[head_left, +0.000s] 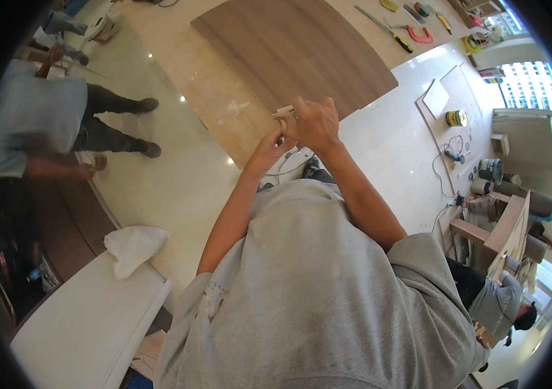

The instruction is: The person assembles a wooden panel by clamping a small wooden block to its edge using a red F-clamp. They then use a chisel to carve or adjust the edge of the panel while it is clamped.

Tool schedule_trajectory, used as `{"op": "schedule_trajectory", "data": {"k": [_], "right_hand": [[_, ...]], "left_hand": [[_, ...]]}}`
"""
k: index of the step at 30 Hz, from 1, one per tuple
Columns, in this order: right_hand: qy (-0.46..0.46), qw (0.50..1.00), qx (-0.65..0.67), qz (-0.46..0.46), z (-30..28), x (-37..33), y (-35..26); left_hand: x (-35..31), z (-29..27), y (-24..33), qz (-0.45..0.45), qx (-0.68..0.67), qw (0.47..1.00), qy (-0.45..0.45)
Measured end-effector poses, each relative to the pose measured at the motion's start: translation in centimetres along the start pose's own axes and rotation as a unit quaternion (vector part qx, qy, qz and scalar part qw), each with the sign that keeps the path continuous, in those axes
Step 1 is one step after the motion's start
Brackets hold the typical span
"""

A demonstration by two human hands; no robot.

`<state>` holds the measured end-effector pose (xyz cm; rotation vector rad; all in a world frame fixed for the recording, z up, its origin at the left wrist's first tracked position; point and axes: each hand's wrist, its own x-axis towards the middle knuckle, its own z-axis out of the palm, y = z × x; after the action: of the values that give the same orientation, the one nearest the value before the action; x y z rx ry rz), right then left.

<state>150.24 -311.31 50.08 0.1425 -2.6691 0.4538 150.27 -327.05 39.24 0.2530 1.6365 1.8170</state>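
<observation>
My right hand (317, 124) is closed, with a small pale piece (282, 112) sticking out from its fingers; its exact kind is too small to make out. Just below and to the left, my left hand (267, 152) has its fingers bent together against the right hand, and whatever they grip is hidden. Both hands are in front of my body, over the near edge of a light wooden table (185, 71). Beyond them a brown wood-grain panel (295, 52) lies on that table.
A handsaw (386, 29) and a red clamp (419, 34) lie at the table's far right. On the floor to the right are a yellow-black can (456, 118), cables and buckets. A white cushioned piece (94, 318) stands at lower left. One person (36, 123) is at left, another (496, 301) at lower right.
</observation>
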Motion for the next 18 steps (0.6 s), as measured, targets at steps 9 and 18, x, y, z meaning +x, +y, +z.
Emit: {"op": "schedule_trajectory", "data": {"k": [9, 18], "right_hand": [[-0.059, 0.976, 0.027, 0.210, -4.7, -4.0, -1.1], [-0.288, 0.806, 0.011, 0.517, -5.7, -40.0, 8.3]], "left_hand": [[2.2, -4.1, -1.5, -0.014, -0.038, 0.998, -0.043], [5.0, -4.6, -2.1, 0.058, 0.200, 0.976, 0.058]]}}
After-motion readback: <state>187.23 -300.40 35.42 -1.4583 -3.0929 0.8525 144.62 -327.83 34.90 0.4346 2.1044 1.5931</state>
